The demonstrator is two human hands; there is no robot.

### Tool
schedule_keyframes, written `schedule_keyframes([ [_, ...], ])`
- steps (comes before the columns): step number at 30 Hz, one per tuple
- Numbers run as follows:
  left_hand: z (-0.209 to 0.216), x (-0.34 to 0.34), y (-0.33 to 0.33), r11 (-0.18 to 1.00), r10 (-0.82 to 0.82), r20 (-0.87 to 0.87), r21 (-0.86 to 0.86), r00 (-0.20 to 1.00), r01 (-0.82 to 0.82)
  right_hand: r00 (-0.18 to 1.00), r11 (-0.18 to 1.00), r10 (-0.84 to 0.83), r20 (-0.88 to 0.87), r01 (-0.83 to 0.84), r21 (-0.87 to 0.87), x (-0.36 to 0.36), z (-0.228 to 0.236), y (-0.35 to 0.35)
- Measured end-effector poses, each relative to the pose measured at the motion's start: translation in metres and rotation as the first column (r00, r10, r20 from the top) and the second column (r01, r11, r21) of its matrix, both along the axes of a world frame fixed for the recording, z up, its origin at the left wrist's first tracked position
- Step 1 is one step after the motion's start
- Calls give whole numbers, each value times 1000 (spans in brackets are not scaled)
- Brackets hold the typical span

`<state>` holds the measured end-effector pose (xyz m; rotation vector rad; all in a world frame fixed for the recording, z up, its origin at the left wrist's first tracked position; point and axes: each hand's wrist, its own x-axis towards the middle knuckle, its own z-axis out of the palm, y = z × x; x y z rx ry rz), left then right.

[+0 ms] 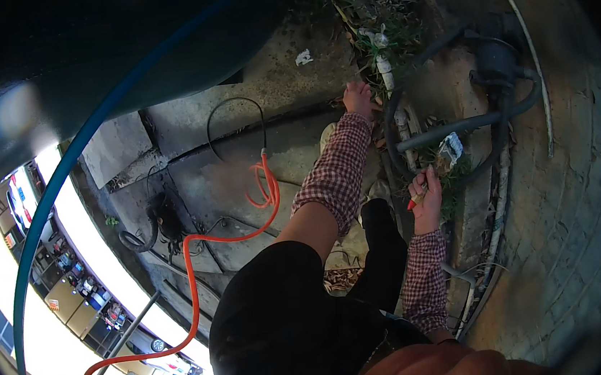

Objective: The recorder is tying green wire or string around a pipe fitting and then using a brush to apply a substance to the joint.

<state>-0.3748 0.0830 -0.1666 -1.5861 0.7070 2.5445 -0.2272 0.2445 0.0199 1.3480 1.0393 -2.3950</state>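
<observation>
My left hand [358, 100] is low beside a white pipe [385, 71] that runs along a weedy strip. Its fingers are bent, the thumb seems apart from them, and I see nothing in it. Closer to me, my right hand [426, 196] is closed on a small pale thing with a red end [411, 205]; its kind is too small to make out. Just beyond that hand, a crumpled silvery-white wrapper [450, 148] lies among the weeds. A thick dark hose [447, 131] passes between my hands and the wall. Checkered sleeves cover both forearms.
A dark pump-like fitting [494, 60] stands at the right by the rough wall [569, 198]. An orange hose [193, 284] and a thin black cable loop [209, 127] lie on the concrete slabs at left. A blue-green hose [86, 136] arcs across the far left.
</observation>
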Motion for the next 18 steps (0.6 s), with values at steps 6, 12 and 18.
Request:
schedule_keyframes([
  [6,-32,-70,5,988,123,-60,98,991,-117,998,998,-15,-65,18,53,-12,-57,-15],
  [12,-53,-78,3,981,187,-115,77,975,-179,995,993,-79,-68,84,77,-15,-88,-10],
  [18,-51,18,-24,867,498,183,-127,848,-481,993,987,-116,-10,117,106,-5,-90,-27],
])
